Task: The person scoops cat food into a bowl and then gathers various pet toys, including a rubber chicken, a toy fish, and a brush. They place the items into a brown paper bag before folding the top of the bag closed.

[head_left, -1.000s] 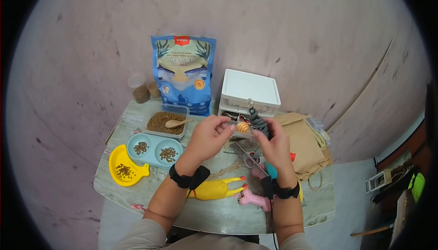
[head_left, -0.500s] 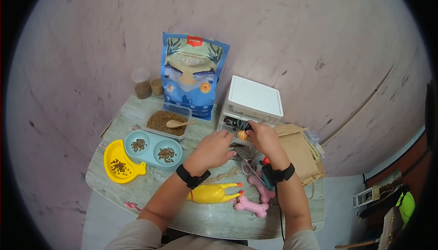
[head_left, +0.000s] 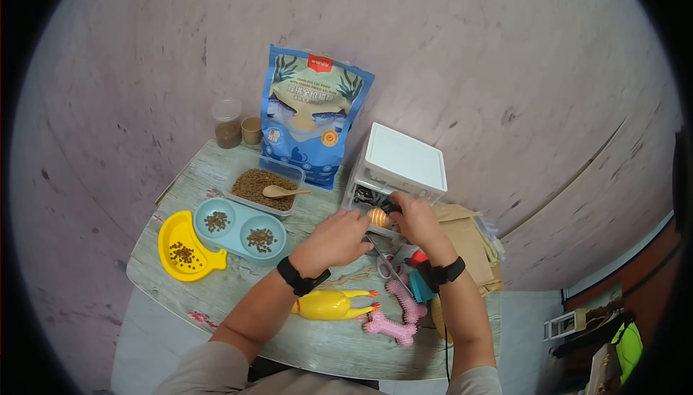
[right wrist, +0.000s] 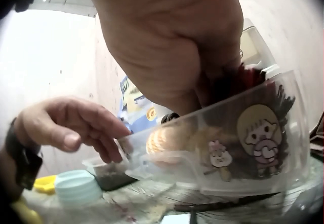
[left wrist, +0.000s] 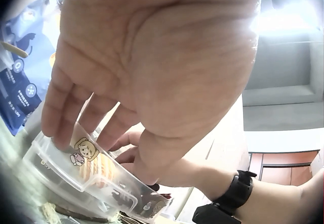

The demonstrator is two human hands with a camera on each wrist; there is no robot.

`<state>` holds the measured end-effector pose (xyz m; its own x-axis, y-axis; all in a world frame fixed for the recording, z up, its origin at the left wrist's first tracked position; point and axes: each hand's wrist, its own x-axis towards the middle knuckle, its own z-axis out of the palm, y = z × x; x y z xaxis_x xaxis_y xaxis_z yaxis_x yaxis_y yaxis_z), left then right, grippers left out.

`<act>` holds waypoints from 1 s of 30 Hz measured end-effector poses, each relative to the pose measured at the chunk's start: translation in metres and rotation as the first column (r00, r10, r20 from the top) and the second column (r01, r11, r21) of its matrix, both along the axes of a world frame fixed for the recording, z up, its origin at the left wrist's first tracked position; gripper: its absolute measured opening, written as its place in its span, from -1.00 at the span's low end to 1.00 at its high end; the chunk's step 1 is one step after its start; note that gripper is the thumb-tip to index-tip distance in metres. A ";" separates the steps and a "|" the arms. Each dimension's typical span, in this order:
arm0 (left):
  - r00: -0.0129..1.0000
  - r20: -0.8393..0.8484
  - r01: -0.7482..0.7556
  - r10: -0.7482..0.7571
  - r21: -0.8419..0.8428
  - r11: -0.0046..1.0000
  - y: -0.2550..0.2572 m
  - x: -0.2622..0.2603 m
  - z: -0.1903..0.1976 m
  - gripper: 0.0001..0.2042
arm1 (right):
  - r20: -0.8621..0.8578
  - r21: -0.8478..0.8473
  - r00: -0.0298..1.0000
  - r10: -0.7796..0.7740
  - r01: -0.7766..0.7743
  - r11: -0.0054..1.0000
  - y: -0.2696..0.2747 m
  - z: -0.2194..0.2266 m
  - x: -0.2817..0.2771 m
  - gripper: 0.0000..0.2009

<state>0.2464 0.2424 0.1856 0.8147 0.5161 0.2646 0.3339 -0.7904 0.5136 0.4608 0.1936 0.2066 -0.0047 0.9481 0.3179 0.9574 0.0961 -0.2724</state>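
A clear plastic drawer [right wrist: 167,171] with cartoon stickers is pulled out of a white-topped drawer box [head_left: 406,155]. Inside lie an orange-and-white striped ball [head_left: 378,217] and dark grey and black items [head_left: 367,196]. My right hand [head_left: 417,220] reaches down over the rim into the drawer; its fingertips are hidden among dark and red things there, and I cannot tell whether they grip any. At the drawer's left front corner, my left hand [head_left: 336,240] has its fingers extended, with the fingertips right at the plastic edge in the left wrist view.
Scissors [head_left: 386,266], pink spiky bone toys [head_left: 390,328] and a yellow rubber chicken [head_left: 334,305] lie in front. Leftward are a kibble tub [head_left: 267,191] with a wooden spoon, a blue double bowl [head_left: 240,230] and a yellow bowl [head_left: 211,264]. A cat food bag [head_left: 314,117] stands behind; brown paper bags [head_left: 465,240] are at right.
The right hand has lowered a dark grey coiled thing from above the drawer down into it. My left hand has stayed near the drawer's front edge. The head view has shifted slightly.
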 end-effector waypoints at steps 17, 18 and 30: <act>0.998 -0.001 0.060 -0.060 -0.012 0.998 0.002 -0.001 -0.003 -0.56 | 0.292 -0.180 0.955 -0.044 0.100 0.978 -0.023 0.016 -0.001 -0.69; 0.999 -0.009 0.053 -0.053 -0.005 0.999 0.002 0.000 -0.004 -0.56 | 0.287 -0.182 0.957 -0.049 0.104 0.978 -0.019 0.013 0.002 -0.69; 0.999 0.009 0.046 -0.046 0.015 0.999 0.003 0.000 -0.004 -0.56 | 0.005 -0.118 0.988 0.157 -0.155 0.981 -0.019 0.010 0.013 -0.69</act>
